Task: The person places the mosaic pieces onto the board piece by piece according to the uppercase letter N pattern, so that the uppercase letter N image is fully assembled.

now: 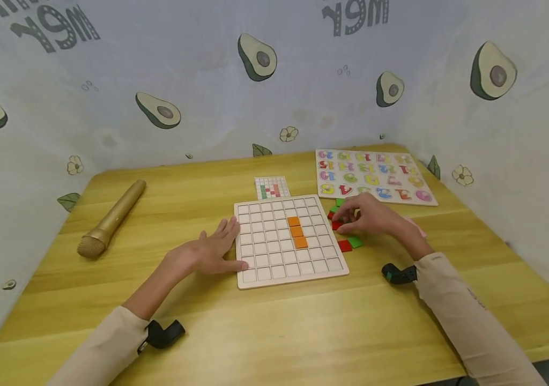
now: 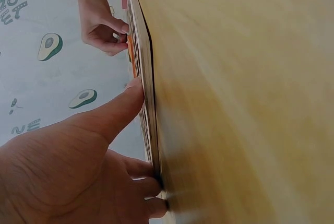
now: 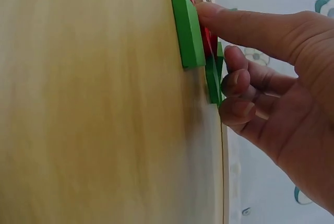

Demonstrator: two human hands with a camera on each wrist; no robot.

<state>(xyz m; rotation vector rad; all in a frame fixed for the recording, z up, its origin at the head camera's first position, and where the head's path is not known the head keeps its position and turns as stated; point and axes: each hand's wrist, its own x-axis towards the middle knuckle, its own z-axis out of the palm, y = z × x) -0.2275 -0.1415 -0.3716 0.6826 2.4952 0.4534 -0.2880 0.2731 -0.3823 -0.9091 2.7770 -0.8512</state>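
A square wooden grid board (image 1: 265, 257) lies in the middle of the table, with three orange tiles (image 1: 296, 231) in one column. My left hand (image 1: 214, 252) has its fingers spread at the board's left edge, the thumb reaching over the near left corner. Right of the board, my right hand (image 1: 366, 214) pinches a red tile (image 1: 337, 225) between thumb and fingertips, low over the table. Around it lie another red tile (image 1: 345, 246) and green tiles (image 1: 354, 242). A green tile (image 3: 188, 31) is close by the thumb in the right wrist view; other tiles are partly hidden behind the fingers.
A small card with a coloured grid pattern (image 1: 272, 187) lies behind the board. At the back right is a number puzzle board (image 1: 376, 177). A gold microphone (image 1: 110, 220) lies on the left of the table. A patterned cloth wall (image 1: 207, 69) stands behind.
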